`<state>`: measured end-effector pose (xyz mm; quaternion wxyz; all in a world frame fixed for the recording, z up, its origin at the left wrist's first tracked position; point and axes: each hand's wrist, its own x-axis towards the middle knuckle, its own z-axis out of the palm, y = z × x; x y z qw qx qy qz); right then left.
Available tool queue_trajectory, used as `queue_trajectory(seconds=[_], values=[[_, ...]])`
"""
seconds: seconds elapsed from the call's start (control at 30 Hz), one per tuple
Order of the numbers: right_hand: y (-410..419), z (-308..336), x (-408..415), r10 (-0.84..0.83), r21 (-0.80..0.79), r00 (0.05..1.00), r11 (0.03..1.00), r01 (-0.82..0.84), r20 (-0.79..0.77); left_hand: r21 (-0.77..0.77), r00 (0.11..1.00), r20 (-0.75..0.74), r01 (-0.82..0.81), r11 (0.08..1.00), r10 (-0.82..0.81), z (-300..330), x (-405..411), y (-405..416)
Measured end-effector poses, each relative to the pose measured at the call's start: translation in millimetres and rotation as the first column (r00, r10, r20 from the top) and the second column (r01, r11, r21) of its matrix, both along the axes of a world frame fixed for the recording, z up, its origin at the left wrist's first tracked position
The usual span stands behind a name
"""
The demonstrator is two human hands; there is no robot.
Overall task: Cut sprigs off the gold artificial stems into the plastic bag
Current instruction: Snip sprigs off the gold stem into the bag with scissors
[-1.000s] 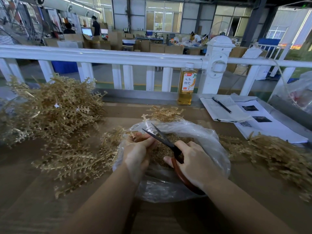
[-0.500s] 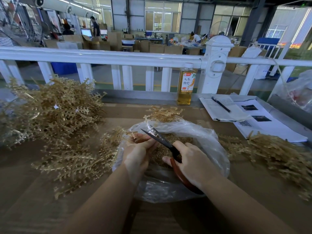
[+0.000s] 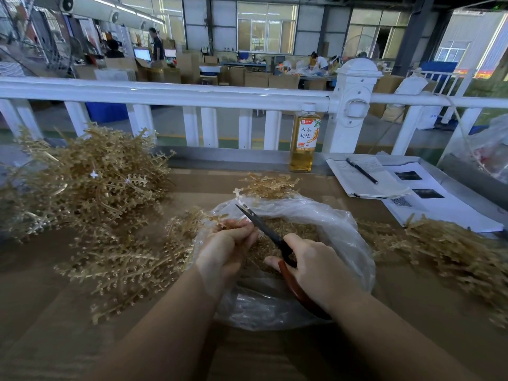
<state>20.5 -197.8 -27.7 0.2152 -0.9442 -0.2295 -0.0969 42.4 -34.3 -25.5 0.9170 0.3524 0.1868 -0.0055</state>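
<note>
the left hand [image 3: 225, 248] pinches a gold stem [image 3: 217, 220] over the plastic bag [image 3: 324, 215]; the right hand [image 3: 316, 265] grasps the scissors [image 3: 264, 229], blades nearly closed, tips toward 11 o'clock. best to snip close to the fingers, well over the bag's mouth, so the sprigs drop inside. the film is thin, crinkled and clear; the stems are stiff, knobbly and branching, heaped at 9 [image 3: 90, 180] and 3 o'clock [image 3: 445, 243].

Table [image 3: 412, 312] w/ stems [image 3: 90, 185], bag [image 3: 343, 224], bottle [image 3: 303, 144], papers [image 3: 428, 204]

scissors [image 3: 264, 228] lower handle hidden | gold stems [image 3: 450, 251] cut off right
</note>
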Motion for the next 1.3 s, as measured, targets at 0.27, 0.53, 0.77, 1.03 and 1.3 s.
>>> queue_trajectory(seconds=[0.27,0.53,0.77,1.03,1.3], values=[[-1.8,-1.0,-2.1,0.001,0.021,1.000,1.000,-0.001,-0.002,-0.053,0.999,-0.040,-0.011,0.999,0.009,2.8,0.1,0.0],[11.8,-2.3,0.7,0.009,0.040,0.999,0.999,-0.011,0.037,-0.079,0.997,-0.036,0.069,0.994,-0.072,5.0,-5.2,3.3],[17.0,-0.8,-0.5,0.004,0.027,0.999,1.000,-0.005,0.054,-0.053,0.993,0.000,0.117,0.992,-0.117,3.3,-3.8,6.1],[16.0,0.2,0.8,-0.007,0.012,0.998,1.000,0.006,0.060,-0.060,0.993,-0.017,0.119,0.991,-0.120,2.6,-4.4,5.7],[13.9,-1.2,0.8,-0.030,0.054,0.999,0.998,0.028,0.044,0.083,0.984,0.006,0.176,0.981,-0.177,0.4,-4.8,4.9]])
